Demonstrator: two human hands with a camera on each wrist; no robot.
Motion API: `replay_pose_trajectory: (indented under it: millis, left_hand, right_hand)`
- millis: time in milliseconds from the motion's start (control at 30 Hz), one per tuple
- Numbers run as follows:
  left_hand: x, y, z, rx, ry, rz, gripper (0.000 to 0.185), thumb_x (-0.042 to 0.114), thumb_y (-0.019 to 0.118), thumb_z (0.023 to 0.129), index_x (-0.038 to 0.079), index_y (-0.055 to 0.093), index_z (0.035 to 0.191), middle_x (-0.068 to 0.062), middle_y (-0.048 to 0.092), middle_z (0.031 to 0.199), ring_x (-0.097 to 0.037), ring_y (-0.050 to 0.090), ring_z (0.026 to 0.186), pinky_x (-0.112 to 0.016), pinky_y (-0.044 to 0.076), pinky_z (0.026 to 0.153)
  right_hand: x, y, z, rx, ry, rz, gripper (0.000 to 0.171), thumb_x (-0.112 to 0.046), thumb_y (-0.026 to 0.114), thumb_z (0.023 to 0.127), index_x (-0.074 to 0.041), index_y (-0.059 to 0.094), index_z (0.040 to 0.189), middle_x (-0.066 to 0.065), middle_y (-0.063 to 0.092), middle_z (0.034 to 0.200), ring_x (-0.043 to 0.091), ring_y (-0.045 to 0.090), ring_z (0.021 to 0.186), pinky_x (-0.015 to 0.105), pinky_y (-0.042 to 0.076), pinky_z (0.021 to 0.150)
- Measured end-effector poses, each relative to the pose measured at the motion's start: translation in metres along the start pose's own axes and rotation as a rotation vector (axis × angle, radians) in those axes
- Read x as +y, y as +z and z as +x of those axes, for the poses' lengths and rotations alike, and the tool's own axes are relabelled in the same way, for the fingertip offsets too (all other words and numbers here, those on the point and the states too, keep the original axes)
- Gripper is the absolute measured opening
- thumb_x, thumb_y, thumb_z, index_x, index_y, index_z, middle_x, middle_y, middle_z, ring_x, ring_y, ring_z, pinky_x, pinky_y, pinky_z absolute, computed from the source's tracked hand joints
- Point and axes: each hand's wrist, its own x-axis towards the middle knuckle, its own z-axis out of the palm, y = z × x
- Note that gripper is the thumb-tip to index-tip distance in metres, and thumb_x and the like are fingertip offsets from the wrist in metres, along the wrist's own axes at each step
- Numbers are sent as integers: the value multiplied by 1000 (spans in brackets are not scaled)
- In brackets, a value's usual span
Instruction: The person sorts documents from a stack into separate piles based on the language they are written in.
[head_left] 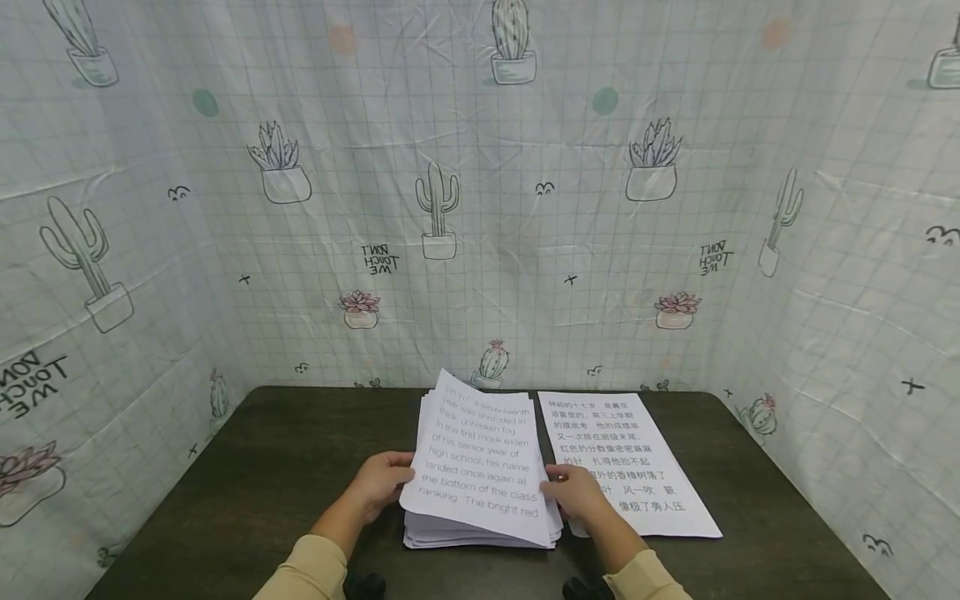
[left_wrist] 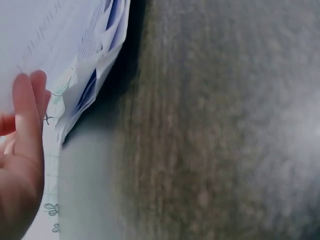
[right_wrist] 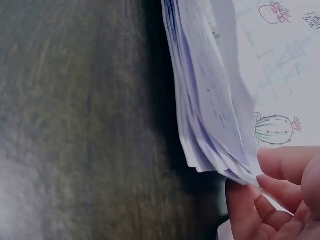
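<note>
A printed sheet with large English text is held over a stack of paper, its far left corner curling upward. My left hand pinches the sheet's left edge; in the left wrist view its fingers lie against the paper, the thumb mostly cut off. On the opposite side, my right hand pinches the right edge between thumb and fingers. Seen from the right wrist, the stack's side shows several loosely fanned sheets beneath the raised one. The stack's top is hidden under the held sheet.
A sheet with Chinese text lies flat to the right of the stack, partly behind my right hand. Everything rests on a dark wooden table. A cactus-print curtain encloses the back and both sides. Two dark objects show at the near edge.
</note>
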Motion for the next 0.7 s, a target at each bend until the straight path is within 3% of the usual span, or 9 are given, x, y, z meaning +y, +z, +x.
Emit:
replay_pose_trajectory:
  millis: [100,233,467,700]
  left_hand:
    - [-2,-2,1,-40,4,-50,42,1,54,93,-14,49,133,-25,63,117,-20,67,91,-37,59,76]
    - [-2,-2,2,-39,36,-117,42,3,51,96,-13,48,135,-24,64,118,-19,68,91,-35,59,75]
    - [4,-3,4,-7,67,-196,43,4,50,96,-12,47,136,-23,65,115,-18,69,88,-33,59,72]
    - [5,-16,2,-25,46,-176,47,-2,49,93,-11,44,138,-24,64,119,-18,68,89,-32,59,75]
  right_hand:
    - [-3,-3,-1,1,13,37,44,-13,62,91,7,57,130,25,63,117,24,66,89,38,59,71]
    - [-7,-6,-2,22,-19,89,44,-17,59,95,7,56,132,26,61,124,24,67,93,39,59,75]
    - [-14,-10,-2,-108,-36,328,51,-13,56,95,3,45,143,13,71,104,19,69,83,34,58,69]
    - [-25,-5,0,-138,-71,334,57,-4,56,89,2,43,145,14,69,103,20,67,82,35,56,68]
